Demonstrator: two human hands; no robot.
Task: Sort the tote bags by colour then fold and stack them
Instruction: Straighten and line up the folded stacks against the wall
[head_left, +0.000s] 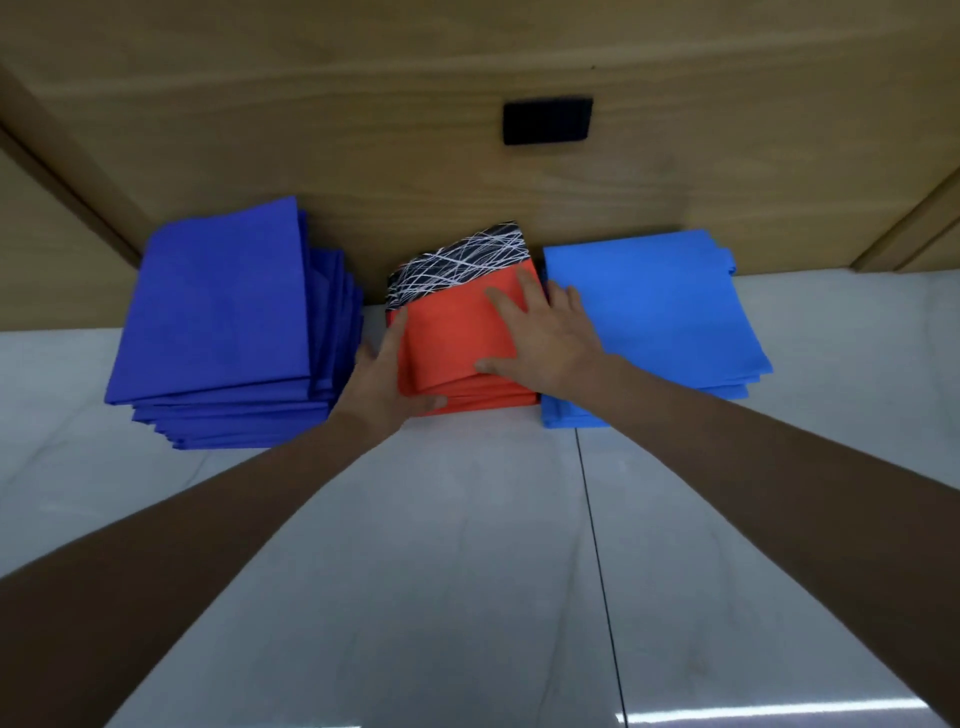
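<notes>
Here, three folded stacks line the far edge of the pale surface against a wooden panel: dark blue bags left, orange bags middle, light blue bags right. A black bag with white lines peeks out behind the orange stack. The left hand cups its near-left corner, fingers spread; the right hand lies flat on top, fingers released.

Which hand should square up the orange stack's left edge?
Left. The left hand already cups the orange stack at its left edge, while the right hand lies flat on top, pinning it.
</notes>
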